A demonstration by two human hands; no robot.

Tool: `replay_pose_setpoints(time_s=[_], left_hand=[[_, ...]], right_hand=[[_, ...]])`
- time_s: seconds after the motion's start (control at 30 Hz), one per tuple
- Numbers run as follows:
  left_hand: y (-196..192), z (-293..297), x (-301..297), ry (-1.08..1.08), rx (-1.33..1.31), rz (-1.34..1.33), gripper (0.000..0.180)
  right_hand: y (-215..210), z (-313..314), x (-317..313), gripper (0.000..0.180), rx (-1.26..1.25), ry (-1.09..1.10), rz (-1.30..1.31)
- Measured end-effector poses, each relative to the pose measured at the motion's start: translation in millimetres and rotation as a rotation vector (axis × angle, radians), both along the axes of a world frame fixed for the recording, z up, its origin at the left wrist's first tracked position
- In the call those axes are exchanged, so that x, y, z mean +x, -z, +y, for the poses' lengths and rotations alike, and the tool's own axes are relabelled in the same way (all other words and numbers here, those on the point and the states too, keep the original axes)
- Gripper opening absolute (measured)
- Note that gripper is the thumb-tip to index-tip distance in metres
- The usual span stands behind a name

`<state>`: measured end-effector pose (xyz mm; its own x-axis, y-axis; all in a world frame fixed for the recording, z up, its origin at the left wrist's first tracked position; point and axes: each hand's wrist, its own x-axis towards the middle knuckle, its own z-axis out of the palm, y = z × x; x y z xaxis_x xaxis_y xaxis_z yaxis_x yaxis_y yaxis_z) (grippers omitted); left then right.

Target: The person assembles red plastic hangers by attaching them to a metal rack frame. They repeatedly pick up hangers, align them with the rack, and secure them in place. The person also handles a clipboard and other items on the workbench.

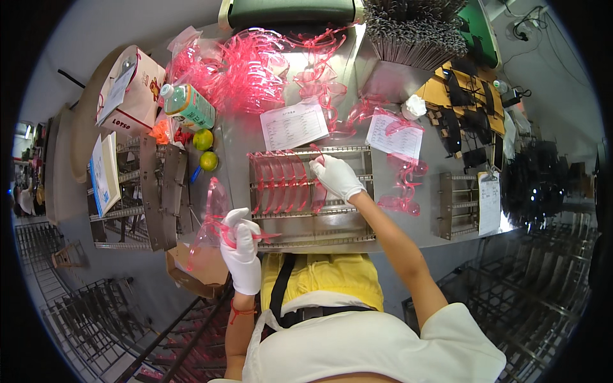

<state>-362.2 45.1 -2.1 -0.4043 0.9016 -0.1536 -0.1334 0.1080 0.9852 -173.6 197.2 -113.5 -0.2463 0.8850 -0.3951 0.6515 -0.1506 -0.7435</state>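
My right hand (336, 177), in a white glove, has its fingers closed on the top of a pink eyeglass frame (318, 196) standing in a metal slotted rack (345, 225). Left of it, several more pink frames (280, 184) stand in a row across the rack's rails. Beside the rack's near left corner, my gloved left hand (241, 247) is closed around another pink eyeglass frame (265, 238), whose thin arms stick out past the fingers. A clear pink piece (217, 198) lies just beyond that hand. Fingers partly hide both held frames.
A pile of pink frames (255, 70) covers the back left, near a bottle (188, 106) and two green-yellow fruits (203, 139). Printed sheets (294, 125) lie behind the rack. More pink frames (403, 188) lie to its right. A metal bin of thin rods (396, 80) stands behind.
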Motion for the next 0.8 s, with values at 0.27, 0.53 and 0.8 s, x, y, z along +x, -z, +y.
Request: replay_pose_setpoints(time_s=[0.27, 0.53, 0.8], left_hand=[[6, -3, -2, 0.162, -0.059, 0.112, 0.029], [0, 19, 21, 0.44, 0.102, 1.605, 0.017], [28, 42, 47, 1.253, 0.12, 0.987, 0.023]], right_hand=[[14, 4, -13, 0.037, 0.12, -0.091, -0.205], [-63, -7, 18, 0.051, 0.152, -0.249, -0.044], [-60, -36, 55, 0.025, -0.332, -0.399, 0.442]])
